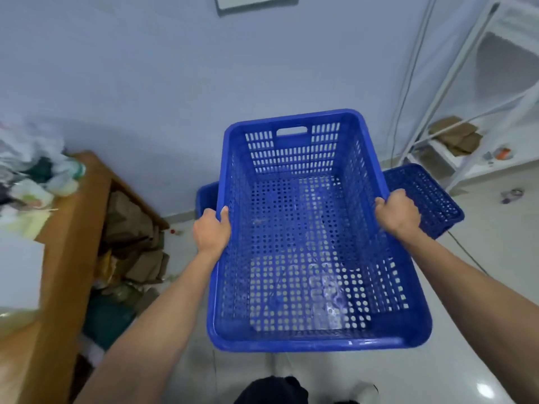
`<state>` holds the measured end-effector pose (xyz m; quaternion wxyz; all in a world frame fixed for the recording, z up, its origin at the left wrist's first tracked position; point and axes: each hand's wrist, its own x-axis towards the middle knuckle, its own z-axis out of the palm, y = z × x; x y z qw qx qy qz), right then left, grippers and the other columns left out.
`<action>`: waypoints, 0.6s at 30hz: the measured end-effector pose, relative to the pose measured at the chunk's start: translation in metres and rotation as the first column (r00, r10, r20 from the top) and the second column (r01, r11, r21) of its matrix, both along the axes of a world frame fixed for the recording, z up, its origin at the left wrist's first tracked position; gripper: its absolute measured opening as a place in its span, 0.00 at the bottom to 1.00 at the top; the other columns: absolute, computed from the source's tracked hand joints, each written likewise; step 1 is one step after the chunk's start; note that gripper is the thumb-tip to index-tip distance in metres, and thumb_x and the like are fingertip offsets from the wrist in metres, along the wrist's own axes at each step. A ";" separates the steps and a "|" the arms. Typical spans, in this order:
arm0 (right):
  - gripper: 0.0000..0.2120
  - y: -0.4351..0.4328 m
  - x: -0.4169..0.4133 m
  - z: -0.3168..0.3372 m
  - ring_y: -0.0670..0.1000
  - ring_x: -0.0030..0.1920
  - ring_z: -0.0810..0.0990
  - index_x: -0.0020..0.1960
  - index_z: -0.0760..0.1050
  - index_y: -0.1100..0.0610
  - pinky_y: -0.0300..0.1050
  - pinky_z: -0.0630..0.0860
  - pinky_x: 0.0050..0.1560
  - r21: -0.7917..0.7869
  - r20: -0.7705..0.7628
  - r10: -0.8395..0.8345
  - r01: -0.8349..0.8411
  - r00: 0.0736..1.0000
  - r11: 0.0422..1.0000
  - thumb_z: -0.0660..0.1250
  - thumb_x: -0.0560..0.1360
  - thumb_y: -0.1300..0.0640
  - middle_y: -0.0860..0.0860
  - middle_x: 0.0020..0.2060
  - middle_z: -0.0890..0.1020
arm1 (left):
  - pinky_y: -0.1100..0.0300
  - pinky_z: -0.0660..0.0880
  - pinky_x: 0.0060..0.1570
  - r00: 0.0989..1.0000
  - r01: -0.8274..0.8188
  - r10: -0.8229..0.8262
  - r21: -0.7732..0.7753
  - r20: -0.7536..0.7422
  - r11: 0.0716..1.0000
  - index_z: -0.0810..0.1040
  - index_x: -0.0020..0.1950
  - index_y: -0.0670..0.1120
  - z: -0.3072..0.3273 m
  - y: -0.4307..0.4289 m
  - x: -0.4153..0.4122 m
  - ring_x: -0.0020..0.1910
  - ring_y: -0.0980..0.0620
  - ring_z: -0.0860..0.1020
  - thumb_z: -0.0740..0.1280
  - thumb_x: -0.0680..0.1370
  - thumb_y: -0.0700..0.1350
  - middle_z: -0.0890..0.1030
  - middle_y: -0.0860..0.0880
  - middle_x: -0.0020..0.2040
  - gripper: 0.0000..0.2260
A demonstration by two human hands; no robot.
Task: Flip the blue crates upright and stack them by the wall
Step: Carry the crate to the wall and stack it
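Observation:
I hold a large blue perforated crate (306, 243) upright in the air, its open side facing me. My left hand (211, 230) grips its left rim, thumb inside. My right hand (398, 212) grips the right rim. Below and behind it, a second blue crate (425, 196) lies on the floor near the pale wall (175, 83), showing its perforated bottom at the right. A blue edge (207, 196) shows at the left under the held crate; whether it belongs to the same crate is unclear.
A wooden table (67, 228) stands at the left with bags on top and cardboard scraps (134, 243) beneath. A white metal shelf rack (472, 135) stands at the right by the wall. Cables hang down the wall. The floor is glossy tile.

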<state>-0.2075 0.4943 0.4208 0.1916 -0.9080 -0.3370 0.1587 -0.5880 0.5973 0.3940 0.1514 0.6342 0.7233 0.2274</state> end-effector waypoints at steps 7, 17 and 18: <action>0.20 0.094 -0.061 0.006 0.67 0.54 0.79 0.57 0.71 0.65 0.54 0.74 0.50 -0.025 0.006 0.146 -0.146 0.989 0.989 0.63 0.78 0.49 0.65 0.53 0.80 | 0.52 0.68 0.41 0.988 -0.152 0.153 -0.063 0.007 0.986 0.75 0.45 0.40 -0.001 0.046 -0.073 0.45 0.38 0.78 0.58 0.81 0.58 0.79 0.42 0.41 0.21; 0.18 0.280 -0.098 -0.027 0.56 0.31 0.72 0.33 0.64 0.58 0.47 0.69 0.38 -0.062 0.016 0.431 -0.430 0.902 0.901 0.62 0.79 0.52 0.60 0.38 0.79 | 0.50 0.77 0.45 0.906 -0.394 0.414 -0.176 0.090 0.902 0.76 0.46 0.41 -0.030 0.113 -0.114 0.44 0.41 0.79 0.60 0.80 0.58 0.80 0.43 0.42 0.20; 0.17 0.303 -0.100 -0.032 0.57 0.34 0.73 0.34 0.65 0.59 0.46 0.69 0.39 -0.077 0.025 0.469 -0.466 0.883 0.882 0.62 0.79 0.52 0.60 0.39 0.79 | 0.48 0.78 0.48 0.892 -0.419 0.443 -0.203 0.090 0.885 0.76 0.48 0.41 -0.034 0.121 -0.112 0.45 0.41 0.80 0.60 0.80 0.58 0.81 0.43 0.44 0.19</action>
